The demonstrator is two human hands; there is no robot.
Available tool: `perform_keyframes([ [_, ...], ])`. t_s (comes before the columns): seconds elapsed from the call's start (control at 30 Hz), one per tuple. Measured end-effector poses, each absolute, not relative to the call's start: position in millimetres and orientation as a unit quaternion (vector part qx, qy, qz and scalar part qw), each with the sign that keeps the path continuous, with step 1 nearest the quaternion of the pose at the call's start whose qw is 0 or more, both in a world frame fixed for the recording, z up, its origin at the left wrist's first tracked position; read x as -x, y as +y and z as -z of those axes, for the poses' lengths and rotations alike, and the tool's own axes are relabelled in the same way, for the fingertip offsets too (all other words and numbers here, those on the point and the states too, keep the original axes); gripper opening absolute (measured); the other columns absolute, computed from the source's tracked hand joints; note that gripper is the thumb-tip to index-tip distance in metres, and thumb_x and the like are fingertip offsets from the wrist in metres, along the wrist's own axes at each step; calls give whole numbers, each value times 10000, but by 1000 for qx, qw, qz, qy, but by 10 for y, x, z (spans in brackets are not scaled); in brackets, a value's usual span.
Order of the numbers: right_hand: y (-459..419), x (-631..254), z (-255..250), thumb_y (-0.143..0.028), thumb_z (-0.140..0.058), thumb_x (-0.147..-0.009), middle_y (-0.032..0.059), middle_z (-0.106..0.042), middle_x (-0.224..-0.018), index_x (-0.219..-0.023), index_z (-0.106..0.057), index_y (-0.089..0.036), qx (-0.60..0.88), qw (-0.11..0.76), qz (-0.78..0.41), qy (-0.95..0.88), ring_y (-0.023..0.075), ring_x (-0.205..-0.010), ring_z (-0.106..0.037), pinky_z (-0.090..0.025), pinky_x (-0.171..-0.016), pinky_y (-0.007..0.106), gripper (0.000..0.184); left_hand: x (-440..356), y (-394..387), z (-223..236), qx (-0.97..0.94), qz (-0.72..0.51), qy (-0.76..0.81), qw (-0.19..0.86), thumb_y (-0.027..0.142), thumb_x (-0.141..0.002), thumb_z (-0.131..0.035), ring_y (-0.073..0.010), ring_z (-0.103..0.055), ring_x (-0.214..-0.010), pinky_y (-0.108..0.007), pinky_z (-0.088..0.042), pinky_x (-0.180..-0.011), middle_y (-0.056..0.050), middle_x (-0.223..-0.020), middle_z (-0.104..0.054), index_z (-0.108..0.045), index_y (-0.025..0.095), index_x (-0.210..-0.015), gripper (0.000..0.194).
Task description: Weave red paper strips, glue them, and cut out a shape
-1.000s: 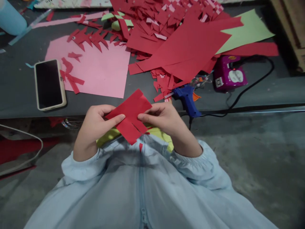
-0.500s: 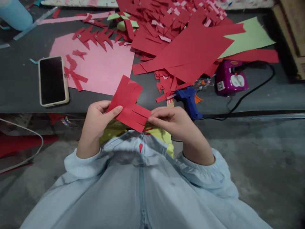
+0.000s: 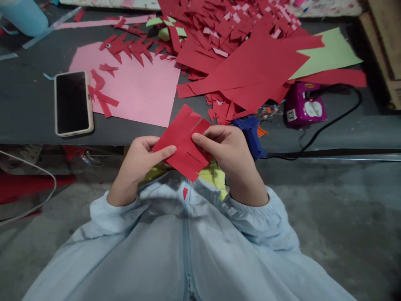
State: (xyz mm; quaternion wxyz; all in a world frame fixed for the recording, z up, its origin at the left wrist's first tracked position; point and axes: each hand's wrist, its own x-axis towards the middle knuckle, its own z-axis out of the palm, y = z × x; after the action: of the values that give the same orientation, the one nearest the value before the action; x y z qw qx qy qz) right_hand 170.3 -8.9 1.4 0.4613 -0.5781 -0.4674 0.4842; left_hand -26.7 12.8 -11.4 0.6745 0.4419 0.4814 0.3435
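Observation:
A red paper piece [image 3: 180, 142] with slits cut in its right side is held over my lap, just off the table's front edge. My left hand [image 3: 140, 161] pinches its left corner, thumb on top. On the right side my right hand [image 3: 230, 156] grips it, thumb pressed on the upper face near the slits; the fingers behind the paper are hidden. Just beyond the right hand lies a blue glue gun [image 3: 250, 133], partly covered by that hand. A pink paper sheet [image 3: 147, 96] lies on the table past the left hand, with red cut-paper shapes [image 3: 114, 46] on it.
A phone [image 3: 72, 104] lies at the left by the pink sheet. Large red paper [image 3: 253, 71] and a heap of red scraps [image 3: 216, 25] cover the back middle. At the right stand a purple power socket [image 3: 303, 106] with a black cable and a cardboard box [image 3: 382, 50].
The paper has shifted slightly right. My right hand has moved from the tip of the slit strips to further up the sheet, and its thumb now presses on the face.

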Motion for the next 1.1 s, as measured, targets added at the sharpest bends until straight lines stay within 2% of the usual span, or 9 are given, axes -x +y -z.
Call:
perform_keyframes([
  [0.13, -114, -1661, 35, -465, -814, -681, -23, -563, -509, -520, -628, -181, 585, 509, -462, -431, 75, -478, -446, -349, -445, 221, 376, 187, 86, 166, -392, -373, 467, 700, 392, -508, -939, -144, -669, -604, -261, -582, -606, -25, -717, -750, -771, 156, -740, 370],
  [0.27, -136, -1634, 74, -450, -814, -686, -20, -591, -510, -528, -653, -187, 582, 531, -453, -417, 84, -480, -487, -384, -451, 221, 346, 125, 43, 223, -377, -395, 484, 684, 368, -539, -930, -181, -709, -717, -283, -599, -676, -51, -839, -780, -784, 152, -802, 371],
  [0.47, -139, -1633, 91, -452, -802, -701, -17, -595, -495, -529, -665, -192, 587, 528, -438, -430, 91, -468, -505, -397, -450, 227, 341, 159, 41, 231, -409, -387, 479, 674, 300, -562, -921, -150, -686, -684, -252, -583, -649, -15, -806, -773, -786, 170, -788, 293],
  [0.6, -136, -1609, 91, -469, -812, -674, -23, -573, -490, -508, -647, -192, 588, 534, -441, -417, 85, -472, -480, -390, -448, 224, 363, 147, 48, 242, -406, -395, 491, 662, 329, -546, -923, -152, -676, -687, -257, -571, -660, -21, -795, -759, -769, 154, -760, 316],
  [0.83, -188, -1608, 90, -502, -821, -649, -10, -607, -535, -574, -696, -178, 580, 454, -510, -445, 84, -490, -476, -384, -467, 231, 355, 95, 45, 233, -406, -422, 483, 651, 315, -549, -920, -125, -635, -651, -231, -540, -635, -5, -747, -731, -756, 149, -725, 293],
  [1.1, -193, -1614, 62, -475, -823, -649, -6, -603, -510, -549, -693, -180, 577, 450, -512, -450, 93, -483, -470, -387, -473, 246, 337, 116, 36, 246, -429, -411, 489, 639, 364, -584, -901, -169, -673, -710, -264, -560, -659, -18, -797, -750, -764, 156, -757, 303],
])
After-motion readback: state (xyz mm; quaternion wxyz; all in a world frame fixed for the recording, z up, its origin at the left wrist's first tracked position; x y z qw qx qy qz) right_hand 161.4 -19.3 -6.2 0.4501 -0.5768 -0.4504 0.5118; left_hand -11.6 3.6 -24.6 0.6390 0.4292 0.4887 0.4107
